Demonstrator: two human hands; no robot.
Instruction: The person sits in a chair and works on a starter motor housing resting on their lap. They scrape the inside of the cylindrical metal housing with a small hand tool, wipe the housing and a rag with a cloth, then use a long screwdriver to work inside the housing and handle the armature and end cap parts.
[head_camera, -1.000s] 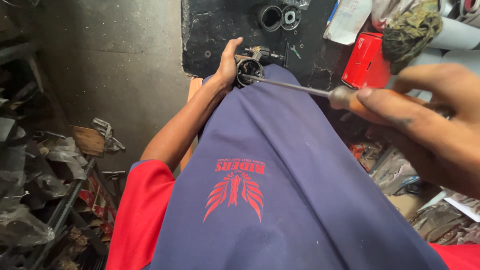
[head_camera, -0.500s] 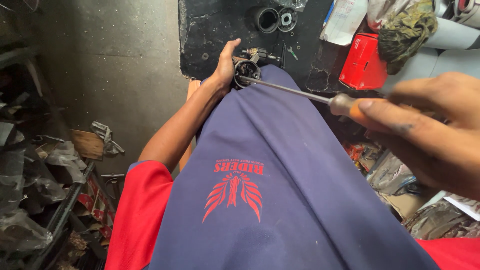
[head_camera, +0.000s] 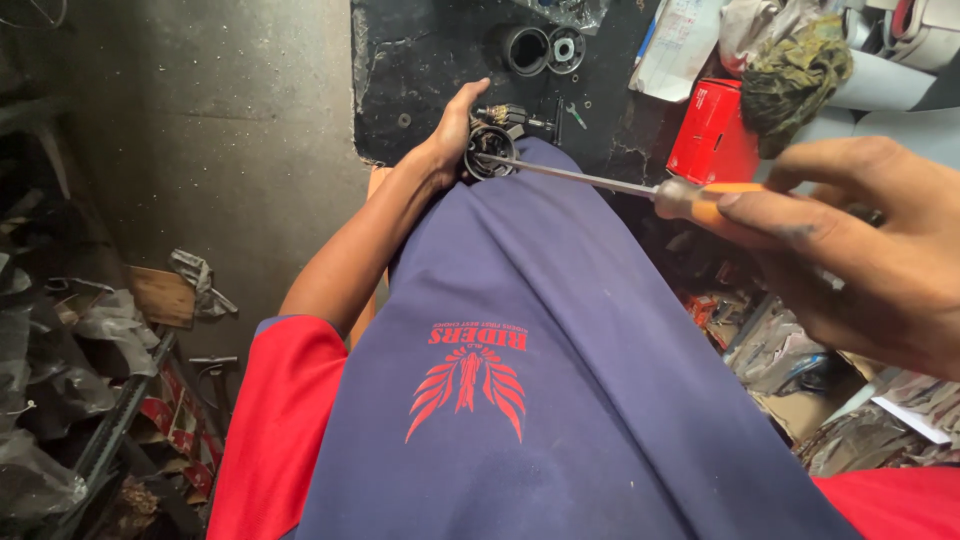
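- On the black counter (head_camera: 430, 60) ahead of you stands a short dark cup-shaped housing (head_camera: 524, 48); its mouth faces up and you cannot tell what sits inside. Just beside it lies a round metal bearing-like part (head_camera: 566, 50).
- A red box (head_camera: 712, 130) stands at the counter's right edge, closed, with a greenish rag (head_camera: 795, 70) bunched above it.
- Your left hand (head_camera: 450, 140) wraps its fingers around a small round dark metal part (head_camera: 490, 158), ring-shaped with grimy fittings on top, resting at your knee by the counter's near edge.
- Your right hand (head_camera: 870, 240) closes its fingers on the orange handle of a screwdriver (head_camera: 620, 185); its thin steel shaft runs left and its tip touches the ring part.
- Your leg in navy shorts (head_camera: 540, 360) fills the middle.
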